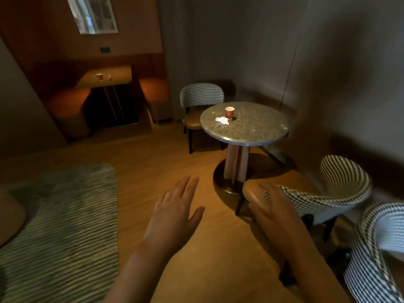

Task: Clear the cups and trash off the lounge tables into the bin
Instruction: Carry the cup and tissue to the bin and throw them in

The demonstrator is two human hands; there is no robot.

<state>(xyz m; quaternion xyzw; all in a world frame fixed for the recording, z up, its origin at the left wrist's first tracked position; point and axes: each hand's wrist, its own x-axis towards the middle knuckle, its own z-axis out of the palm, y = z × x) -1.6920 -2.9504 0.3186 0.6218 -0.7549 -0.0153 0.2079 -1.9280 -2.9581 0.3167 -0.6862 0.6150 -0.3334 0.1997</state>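
Head view: both forearms reach forward and down from the bottom edge of the picture, palms facing the floor. The left hand is spread flat, its fingers straight and slightly fanned with the thumb out to the side. It holds nothing and hangs over the wooden floor. The right hand is also empty, with relaxed fingers stretched forward and close together. It overlaps the front edge of the near chair, whose back is houndstooth cloth, but contact with the seat cannot be told.

Ahead of the hands and well apart from them stands a round bench with a speckled top on a thick pedestal. A red paper cup stands upright on its far left part, and a crumpled white napkin lies just beside the cup. A second houndstooth chair is drawn up behind this bench, and a third chair shows at the lower right edge.

A striped rug covers the floor on the left. Far off, in a dim wood-panelled alcove, a long bench carries a small pale cup and one more small item beside it that is too blurred to name.
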